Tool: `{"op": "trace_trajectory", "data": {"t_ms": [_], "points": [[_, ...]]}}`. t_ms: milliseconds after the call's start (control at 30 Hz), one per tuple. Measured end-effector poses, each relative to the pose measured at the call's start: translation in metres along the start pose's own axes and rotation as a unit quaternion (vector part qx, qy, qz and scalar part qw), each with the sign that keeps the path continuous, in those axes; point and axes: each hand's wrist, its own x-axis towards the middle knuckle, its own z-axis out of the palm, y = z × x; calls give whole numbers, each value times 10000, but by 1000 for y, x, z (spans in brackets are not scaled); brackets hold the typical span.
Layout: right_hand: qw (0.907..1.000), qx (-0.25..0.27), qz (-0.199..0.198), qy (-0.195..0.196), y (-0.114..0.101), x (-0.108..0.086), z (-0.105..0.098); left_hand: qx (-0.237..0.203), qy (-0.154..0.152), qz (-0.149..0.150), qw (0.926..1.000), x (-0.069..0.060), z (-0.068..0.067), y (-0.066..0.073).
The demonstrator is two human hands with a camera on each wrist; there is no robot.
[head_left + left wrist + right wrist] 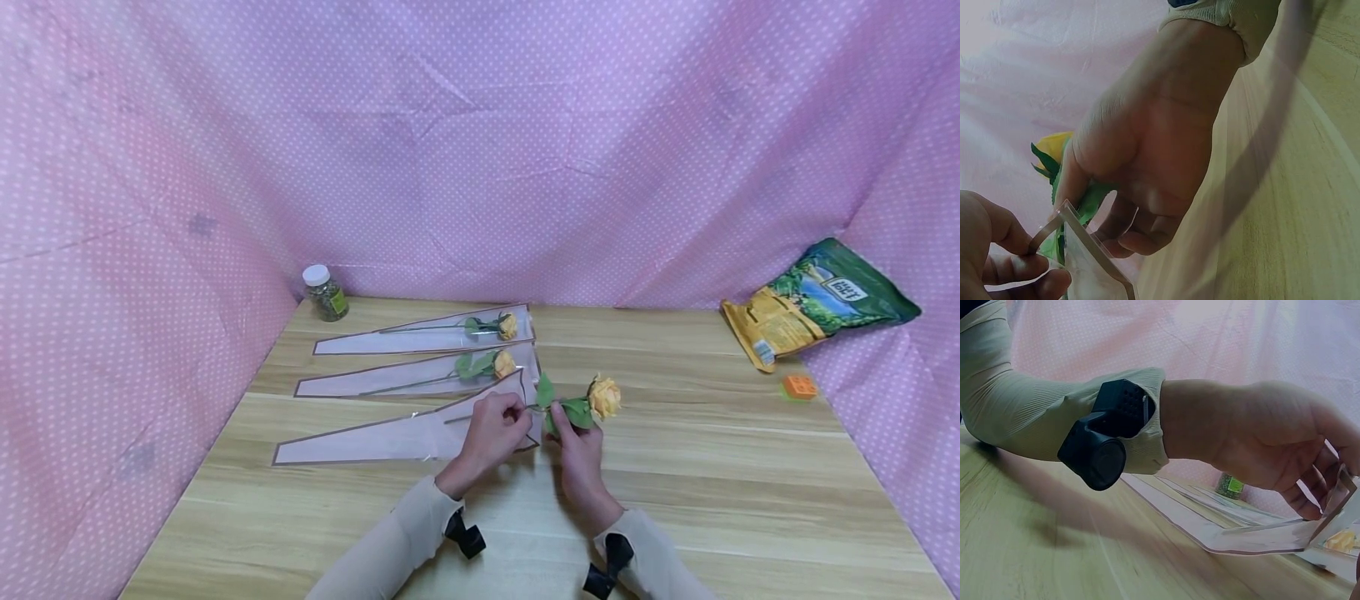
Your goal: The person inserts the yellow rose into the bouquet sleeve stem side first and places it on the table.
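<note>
A yellow artificial rose (pixel 604 397) with green leaves is in my right hand (pixel 581 462), which grips it by the stem and leaves below the bloom. Its stem runs left into the mouth of the nearest clear flower sleeve (pixel 360 440), which has a dark border. At that mouth my left hand (pixel 495 429) pinches the sleeve's edge, also visible in the left wrist view, where the left fingers (pixel 1016 265) hold the brown rim (pixel 1100 253). Farther back lie two more sleeves, each with a yellow rose inside: the middle rose (pixel 504 364) and the far rose (pixel 507 326).
A jar (pixel 327 298) with a white lid stands at the table's back left corner. On the right, a green and gold bag (pixel 825 300) leans against the pink dotted cloth (pixel 480 167). An orange toy brick (pixel 800 387) sits near the right edge of the wooden table (pixel 720 500).
</note>
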Motion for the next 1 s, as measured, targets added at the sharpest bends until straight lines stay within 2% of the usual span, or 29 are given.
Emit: {"op": "trace_trajectory", "data": {"t_ms": [700,833,1000], "points": [[9989,-314,-123,-328,3,1,2,38,45,179,9998,1,-3,1],[9983,-183,-261,-485,3,0,0,-55,35,186,9998,2,-3,0],[9983,87,-199,-548,2,-2,-3,-132,-10,129,9998,2,-3,-1]]}}
